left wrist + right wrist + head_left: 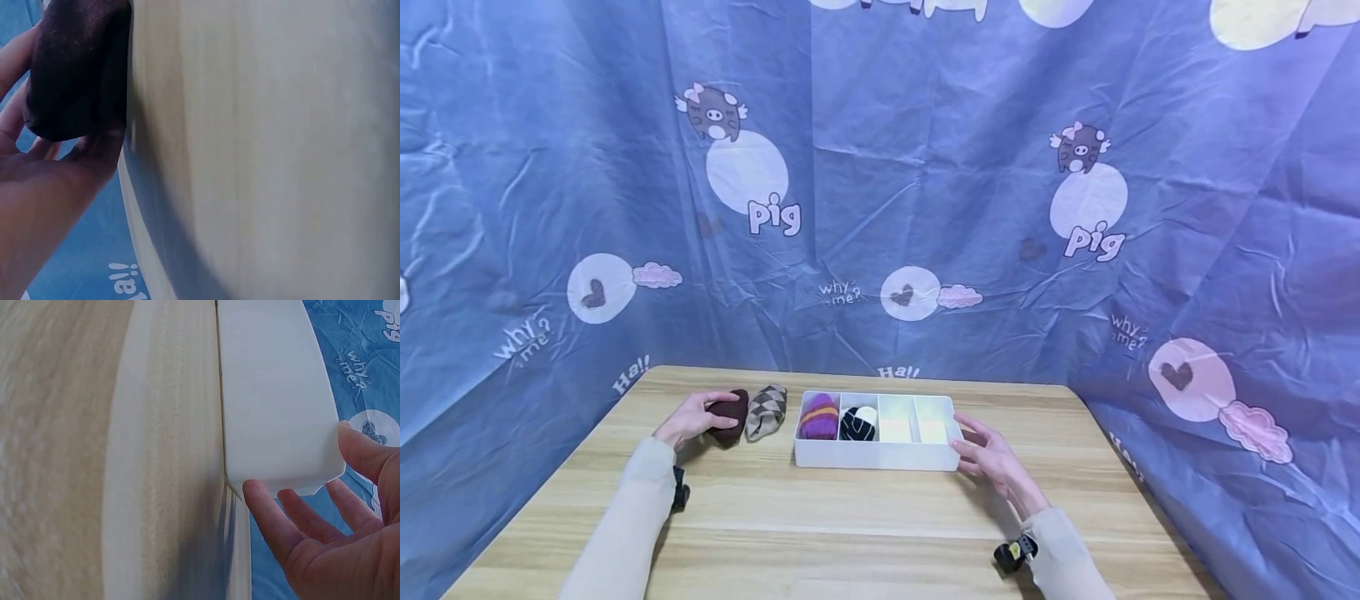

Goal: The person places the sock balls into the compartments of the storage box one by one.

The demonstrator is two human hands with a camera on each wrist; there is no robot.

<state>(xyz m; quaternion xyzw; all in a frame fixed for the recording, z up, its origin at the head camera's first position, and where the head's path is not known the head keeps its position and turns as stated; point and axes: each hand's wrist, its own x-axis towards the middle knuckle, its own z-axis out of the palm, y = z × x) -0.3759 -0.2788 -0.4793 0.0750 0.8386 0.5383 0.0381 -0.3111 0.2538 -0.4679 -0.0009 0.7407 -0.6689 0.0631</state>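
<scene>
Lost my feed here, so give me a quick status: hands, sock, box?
Left hand grips brown sock on table. Right hand open, fingertips at white box corner. Argyle sock between sock and box.

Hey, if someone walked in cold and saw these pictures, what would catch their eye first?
Probably the white divided box in the middle of the wooden table, with a purple striped sock roll and a black-and-white one in its two left compartments. The right hand touches its right end, while the left hand grips a dark brown sock roll beside an argyle one.
</scene>
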